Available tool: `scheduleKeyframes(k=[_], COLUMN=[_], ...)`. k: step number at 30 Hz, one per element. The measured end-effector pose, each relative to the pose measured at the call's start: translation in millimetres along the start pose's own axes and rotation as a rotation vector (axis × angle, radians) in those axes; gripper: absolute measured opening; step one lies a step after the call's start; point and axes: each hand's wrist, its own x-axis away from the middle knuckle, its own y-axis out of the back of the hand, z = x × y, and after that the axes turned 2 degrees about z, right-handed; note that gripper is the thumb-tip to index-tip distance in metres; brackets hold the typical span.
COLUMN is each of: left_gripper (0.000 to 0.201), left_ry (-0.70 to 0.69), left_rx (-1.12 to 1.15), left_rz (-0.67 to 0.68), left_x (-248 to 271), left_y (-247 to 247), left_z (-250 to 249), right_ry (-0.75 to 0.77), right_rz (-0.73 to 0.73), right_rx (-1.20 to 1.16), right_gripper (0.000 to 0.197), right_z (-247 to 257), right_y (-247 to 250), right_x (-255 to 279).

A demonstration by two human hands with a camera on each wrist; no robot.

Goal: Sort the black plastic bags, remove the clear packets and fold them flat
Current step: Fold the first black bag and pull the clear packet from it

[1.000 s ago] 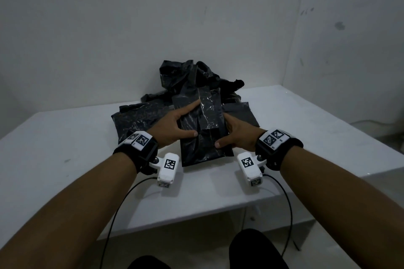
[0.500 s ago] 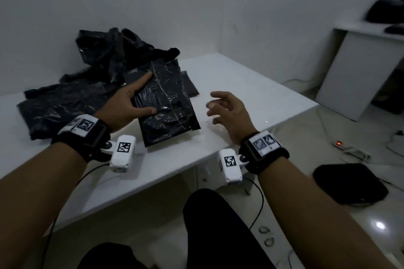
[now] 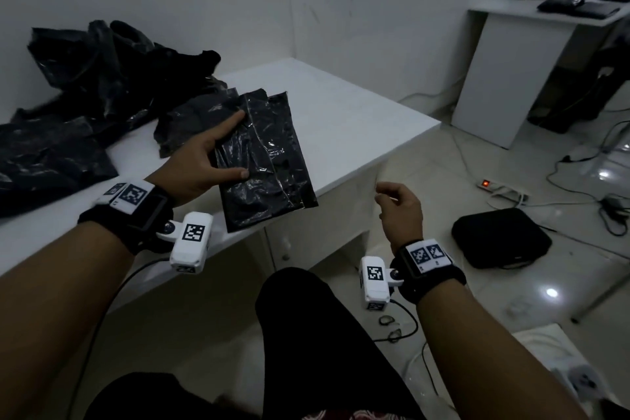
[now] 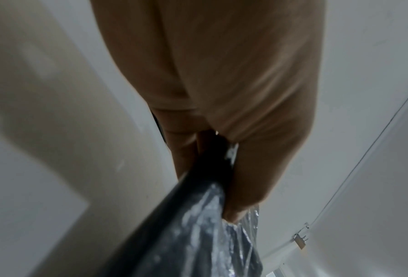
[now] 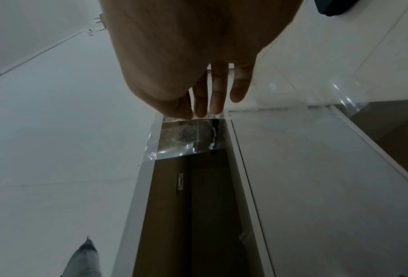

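Change: compared with a second ago, the right hand (image 3: 400, 211) is no longer pressing the folded black bag (image 3: 266, 160); it is now hanging off the table edge, over the floor, and the head camera is now turned toward the right part of the room.
Left hand: the left hand (image 3: 201, 160) is holding the folded black bag alone, thumb on top and fingers (image 3: 231, 121) lying along its far side; the left wrist camera is showing the thumb and fingers pinching the bag (image 4: 198, 224) from both sides.
Right hand: the right wrist camera is showing the thumb and fingertips (image 5: 203, 106) pinching a thin clear film (image 5: 184, 138); in the head camera this film is almost invisible.
Bag place: the bag is lying at the front edge of the white table (image 3: 358, 119), its near end reaching past the edge.
Other bags: a loose pile of black bags (image 3: 102, 72) is waiting at the back left of the table.
Meaning: I am judging that the clear packet is now separated from this bag and is going aside, so this bag is nearly finished and the pile is next.
Writing: no brand or readable text is showing; only square black-and-white marker patterns on the wrist bands (image 3: 131, 196).
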Motion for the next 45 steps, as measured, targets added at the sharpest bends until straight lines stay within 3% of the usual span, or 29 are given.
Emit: scheduleKeyframes(k=[4,8,18,27,34,41,45], left_gripper=[0.099,0.1,0.101,0.096,0.095,0.096,0.093], left_ry=[0.0,0.0,-0.02,-0.02,-0.013,-0.007,-0.004], left_rx=[0.005,-0.011,0.0,-0.049,-0.004,-0.015,-0.018], left_rz=[-0.006,0.005,0.039,0.069,0.073,0.071,0.065], left_x=[1,2,1,7,12,19,22], left_y=[-3,-5,-10,-15,-14,-14,-16], left_z=[-5,-5,-10,-17,-23,-25,-25], right_ry=[0.026,0.007,-0.066,-0.222,-0.148,-0.151,-0.119], right_rz=[0.128,0.144,0.332,0.528,0.686,0.727,0.731], right_rx=[0.084,0.067,-0.027,-0.138,-0.251,-0.192,-0.141], right_gripper=[0.027,0.029,0.013,0.014,0.062,0.039,0.043], right_z=[4,3,5,10,34,56,67], right_y=[1,1,15,53,69,77,80], right_x=[-11,-18,-9,4,2,-2,-6])
